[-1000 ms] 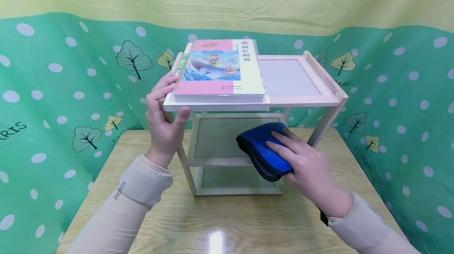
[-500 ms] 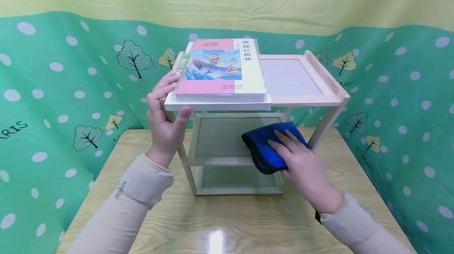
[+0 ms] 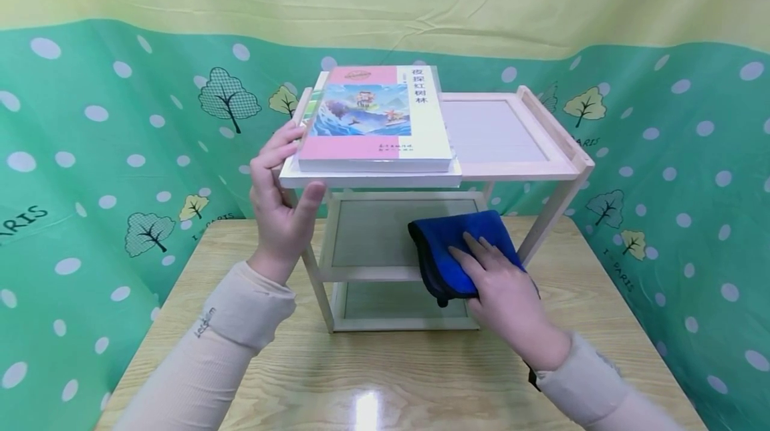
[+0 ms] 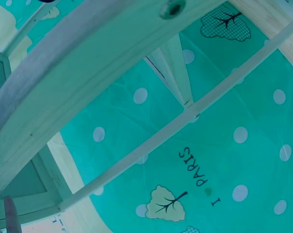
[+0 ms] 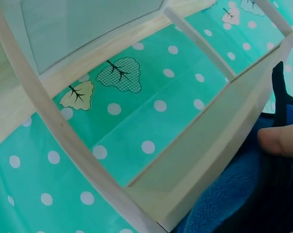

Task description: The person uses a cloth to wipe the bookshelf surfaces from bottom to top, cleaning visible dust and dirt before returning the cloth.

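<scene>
My left hand [image 3: 281, 207] grips the upper left corner of a small wooden shelf rack [image 3: 511, 170]. Its fingers reach along the side by the books, and the thumb stands in front, below the top. Two stacked books lie there, the upper one a pink and cream book [image 3: 361, 110] with a sea picture, the lower one a white-edged book [image 3: 369, 180]. My right hand [image 3: 505, 287] holds a folded blue cloth [image 3: 445, 237] with dark edging at the right front of the middle shelf. In the right wrist view the thumb [image 5: 280, 141] presses the blue cloth [image 5: 229, 194].
The rack's middle shelf [image 3: 373, 237] and lower shelf [image 3: 397, 307] sit beneath the books. It stands on a wood-grain table [image 3: 337, 377]. A green and yellow printed curtain [image 3: 96, 150] hangs behind and at both sides.
My right hand has shifted left and slightly down, and the blue cloth has moved a little right and lies more spread. The left hand and books stay in place.
</scene>
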A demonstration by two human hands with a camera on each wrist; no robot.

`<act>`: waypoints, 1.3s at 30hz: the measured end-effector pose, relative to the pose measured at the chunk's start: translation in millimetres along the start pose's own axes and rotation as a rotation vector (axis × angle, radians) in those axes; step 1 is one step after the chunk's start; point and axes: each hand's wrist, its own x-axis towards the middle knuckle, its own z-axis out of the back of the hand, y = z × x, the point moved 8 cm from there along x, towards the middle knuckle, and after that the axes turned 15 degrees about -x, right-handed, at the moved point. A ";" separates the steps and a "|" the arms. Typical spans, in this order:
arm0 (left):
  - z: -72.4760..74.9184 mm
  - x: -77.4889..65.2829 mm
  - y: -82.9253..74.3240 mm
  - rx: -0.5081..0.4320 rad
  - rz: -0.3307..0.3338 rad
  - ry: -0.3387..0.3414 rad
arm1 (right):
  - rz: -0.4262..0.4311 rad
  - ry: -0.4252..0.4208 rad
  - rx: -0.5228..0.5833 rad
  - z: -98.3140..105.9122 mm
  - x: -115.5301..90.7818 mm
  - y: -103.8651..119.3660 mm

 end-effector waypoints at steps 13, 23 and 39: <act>-0.3 0.2 0.1 0.012 -0.001 0.002 | 0.087 -0.037 -0.111 -7.0 -6.5 10.0; -0.2 0.2 1.1 0.000 -0.001 -0.012 | 0.092 -0.049 -0.142 -10.2 -10.7 12.8; -0.3 0.5 0.0 0.013 -0.002 -0.016 | 0.099 -0.033 -0.160 -10.3 -8.4 20.7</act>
